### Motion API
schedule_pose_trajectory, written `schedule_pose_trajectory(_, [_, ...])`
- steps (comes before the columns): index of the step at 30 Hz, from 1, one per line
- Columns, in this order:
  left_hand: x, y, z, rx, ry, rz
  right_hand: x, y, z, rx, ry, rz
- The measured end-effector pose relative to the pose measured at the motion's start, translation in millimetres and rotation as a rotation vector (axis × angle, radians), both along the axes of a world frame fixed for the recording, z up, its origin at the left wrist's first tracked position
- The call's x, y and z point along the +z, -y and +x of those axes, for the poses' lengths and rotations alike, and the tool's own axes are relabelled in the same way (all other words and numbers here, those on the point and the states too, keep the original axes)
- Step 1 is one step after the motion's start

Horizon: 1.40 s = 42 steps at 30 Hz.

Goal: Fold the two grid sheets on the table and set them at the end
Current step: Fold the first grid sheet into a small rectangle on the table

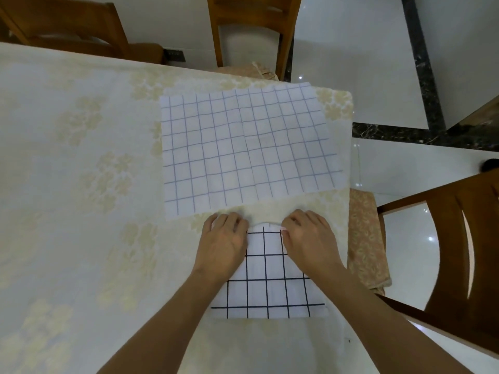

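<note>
Cream-clothed table (67, 163): pale-grid sheet (243, 149) at 12 o'clock flat, unfolded; black-grid sheet (270, 282) at 6 o'clock part-folded, left hand (225, 236) and right hand (307, 236) pinching its far edge.

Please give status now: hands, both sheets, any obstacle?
Both hands pinching black-grid sheet at far edge. Blue-grid sheet flat, unfolded, beyond. Nothing blocking.

head cam | looks steeply down | close over table (81, 157) edge
</note>
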<state>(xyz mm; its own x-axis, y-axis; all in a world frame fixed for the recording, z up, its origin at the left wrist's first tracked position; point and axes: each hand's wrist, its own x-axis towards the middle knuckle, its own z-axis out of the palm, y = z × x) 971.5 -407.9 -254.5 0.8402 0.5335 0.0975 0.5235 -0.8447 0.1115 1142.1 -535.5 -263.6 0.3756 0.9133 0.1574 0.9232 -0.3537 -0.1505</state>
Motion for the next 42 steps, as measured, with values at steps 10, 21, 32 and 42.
schedule_pose_trajectory(10, [-8,59,-30,0.005,-0.009,-0.129,-1,40,-53,-0.035,-0.141,-0.044])
schedule_pose_trajectory(21, [-26,57,-33,-0.015,-0.162,-0.124,-22,61,-58,-0.148,-0.118,-0.158])
schedule_pose_trajectory(32, [-28,60,-29,0.066,-0.156,-0.128,-22,40,-41,-0.035,-0.091,-0.197])
schedule_pose_trajectory(42, [-10,92,-53,0.049,-0.093,-0.138,-2,75,-75,-0.05,-0.152,-0.112])
